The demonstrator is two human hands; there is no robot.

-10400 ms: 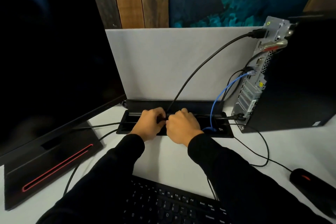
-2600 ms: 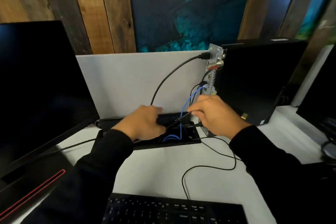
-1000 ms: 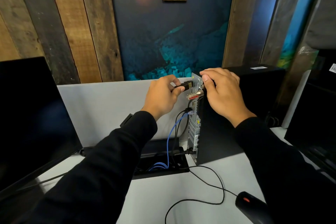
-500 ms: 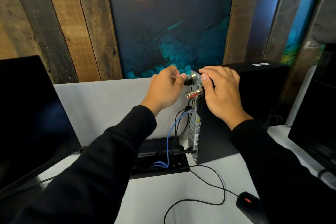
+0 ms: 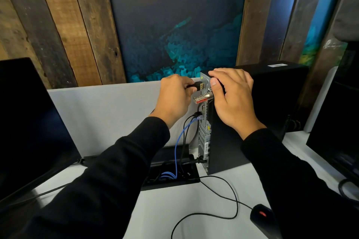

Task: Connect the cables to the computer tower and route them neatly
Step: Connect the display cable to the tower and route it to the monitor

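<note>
1. The computer tower (image 5: 262, 122) stands upright on the white desk (image 5: 174, 205), its metal rear panel (image 5: 204, 132) turned toward the grey divider screen (image 5: 108, 116).
2. The left hand (image 5: 172, 101) pinches a black plug (image 5: 198, 85) between thumb and curled fingers, at the top of the rear panel. The plug's gold tip is level with a port there and just beside the panel; whether it is seated cannot be told.
3. The right hand (image 5: 231, 97) rests on the top rear corner of the tower, fingers laid over the top edge and thumb pressed flat against the side, bracing the case.
4. Below the plug, a silver latch with a red tab (image 5: 203, 98) projects from the panel.
5. A blue cable (image 5: 177, 147) and a black cable (image 5: 185, 132) are plugged in side by side at mid-height of the panel and drop into the open cable tray (image 5: 174, 182) set in the desk. The blue cable's slack lies coiled inside the tray.
6. Another black plug (image 5: 200, 160) is seated low on the panel, just above the tray.
7. A thin black cord (image 5: 229, 200) runs from near the tower's base and loops over the desk to the mouse (image 5: 262, 217) at the lower right.
8. A dark monitor (image 5: 33, 126) stands at the left; a second dark screen (image 5: 338, 122) stands at the right edge.
</note>
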